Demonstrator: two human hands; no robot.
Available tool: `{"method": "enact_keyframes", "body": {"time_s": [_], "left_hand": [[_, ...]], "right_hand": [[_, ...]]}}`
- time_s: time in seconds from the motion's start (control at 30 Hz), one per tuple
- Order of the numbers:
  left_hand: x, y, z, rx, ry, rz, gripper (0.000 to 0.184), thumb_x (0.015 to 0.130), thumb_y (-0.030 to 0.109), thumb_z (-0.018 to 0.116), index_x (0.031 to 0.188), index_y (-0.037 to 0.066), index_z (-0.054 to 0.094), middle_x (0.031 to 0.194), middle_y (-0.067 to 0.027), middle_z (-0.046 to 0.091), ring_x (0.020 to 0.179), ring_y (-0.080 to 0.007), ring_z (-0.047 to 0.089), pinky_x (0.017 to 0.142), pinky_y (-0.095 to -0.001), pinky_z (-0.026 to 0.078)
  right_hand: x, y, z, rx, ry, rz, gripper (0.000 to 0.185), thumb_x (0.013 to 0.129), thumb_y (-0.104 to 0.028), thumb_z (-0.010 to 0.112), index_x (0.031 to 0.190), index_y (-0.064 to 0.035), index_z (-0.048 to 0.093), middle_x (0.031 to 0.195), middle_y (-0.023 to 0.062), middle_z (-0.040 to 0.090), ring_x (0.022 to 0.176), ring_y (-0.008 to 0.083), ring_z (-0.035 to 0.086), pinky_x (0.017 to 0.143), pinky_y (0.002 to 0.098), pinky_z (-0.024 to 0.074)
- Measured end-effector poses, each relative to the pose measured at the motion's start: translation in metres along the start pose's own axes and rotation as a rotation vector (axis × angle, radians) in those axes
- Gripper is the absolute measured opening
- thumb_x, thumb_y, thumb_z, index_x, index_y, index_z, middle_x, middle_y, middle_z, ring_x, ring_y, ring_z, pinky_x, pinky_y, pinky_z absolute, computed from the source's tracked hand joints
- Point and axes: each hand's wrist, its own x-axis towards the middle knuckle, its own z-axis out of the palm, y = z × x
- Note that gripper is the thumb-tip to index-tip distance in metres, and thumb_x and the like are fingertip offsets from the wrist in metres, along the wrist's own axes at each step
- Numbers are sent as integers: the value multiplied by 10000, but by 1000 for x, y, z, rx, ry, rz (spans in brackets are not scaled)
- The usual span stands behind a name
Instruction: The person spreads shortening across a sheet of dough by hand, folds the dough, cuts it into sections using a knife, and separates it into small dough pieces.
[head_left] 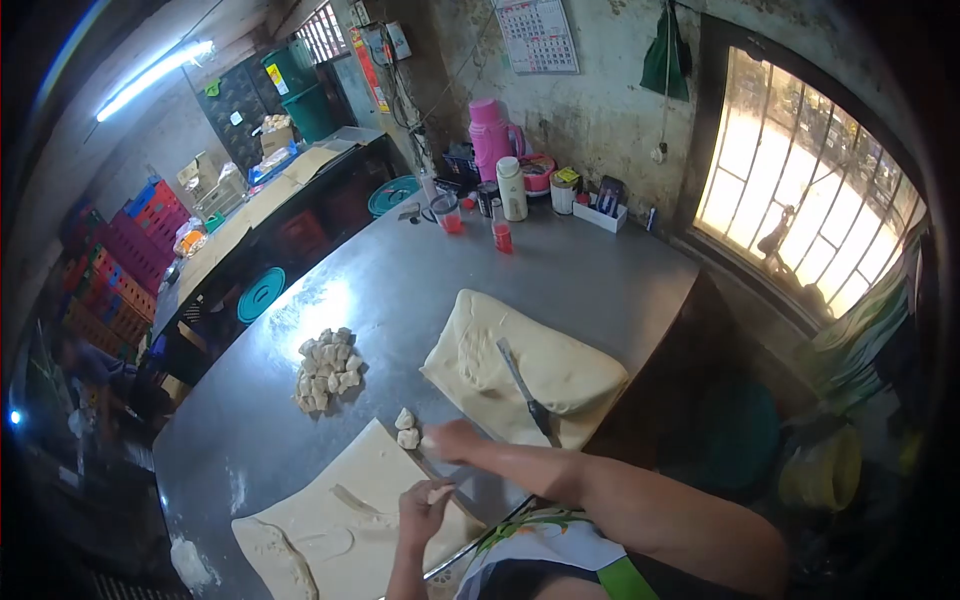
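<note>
My left hand (422, 512) is closed around a small pale piece of dough (440, 492), over the near sheet of dough (350, 500). My right hand (452, 441) reaches across to the table beside two small dough lumps (406, 429). Its fingers are curled and what they hold, if anything, is hidden. A second thick slab of dough (500, 345) lies to the right, and a knife with a dark handle (525, 385) rests on it. Farther left sits a heap of small dough pieces (327, 370).
The metal table (400, 330) carries a pink thermos (489, 140), a pale bottle (511, 190), a small bottle of red liquid (501, 230) and a white box (600, 213) at its far edge. White flour (190, 562) lies at the near left. A person (95, 375) is at far left.
</note>
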Motion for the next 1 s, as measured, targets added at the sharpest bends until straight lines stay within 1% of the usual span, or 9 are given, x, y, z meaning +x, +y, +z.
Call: {"method": "enact_keyframes", "body": {"time_s": [0.07,0.13,0.23,0.4,0.57,0.67,0.77,0.87,1.0], "left_hand": [[-7,5,-8,-469,79,-315,241,862,-3,574,1084,-13,669,791,-70,677,738,-211,656,664,-339,527],[-1,8,-2,-716,138,-471,260,857,-12,574,1098,0,671,847,-67,687,785,-189,661,692,-326,535],[26,-15,15,-168,737,114,308,871,41,624,1176,17,660,833,-47,696,718,-196,664,660,-324,538],[15,-70,5,-578,316,-160,253,880,40,582,1114,18,677,761,-87,688,704,-180,656,645,-351,531],[5,-24,-5,149,-246,-288,201,885,68,597,1043,18,710,856,-124,696,805,-272,697,777,-391,543],[-14,-17,-22,-313,22,-108,210,874,74,621,1056,17,709,854,-143,693,819,-287,690,789,-392,540],[-17,-38,-5,-597,295,-82,223,861,77,643,1065,15,708,859,-161,692,844,-304,685,805,-394,536],[1,-64,0,-690,522,-197,237,846,78,662,1069,11,707,873,-180,691,879,-323,681,826,-396,532],[0,-66,-20,-372,496,-90,235,842,61,654,1066,11,706,902,-181,697,888,-330,678,823,-398,530]], "right_hand": [[-3,4,10,-34,-85,152,360,877,-349,654,1025,-24,608,1117,192,641,1020,346,640,836,435,507],[-13,2,26,29,225,-294,375,860,-347,682,1097,-62,620,1053,173,653,987,337,646,829,442,508],[-6,-27,23,143,217,-591,357,862,-339,679,1088,-68,624,1062,164,645,994,327,642,830,439,509],[-24,-62,25,266,80,-576,291,891,-317,626,995,-45,621,1140,165,617,1037,320,629,833,430,508],[-7,-29,30,38,178,-146,345,827,-337,684,1019,-51,659,1131,164,648,1040,377,619,871,452,493],[3,3,52,-163,16,244,435,805,-359,701,1085,-32,638,1144,166,644,1025,391,623,868,467,497],[-18,-20,55,-100,407,-350,443,782,-341,730,1082,-35,619,988,166,661,978,365,648,840,460,501],[-22,-64,45,113,97,-571,439,794,-358,720,1089,-49,621,950,167,667,950,356,661,833,458,505],[-18,-87,34,407,72,-396,466,781,-376,733,1100,-58,616,963,169,665,958,353,660,837,450,507]]}}
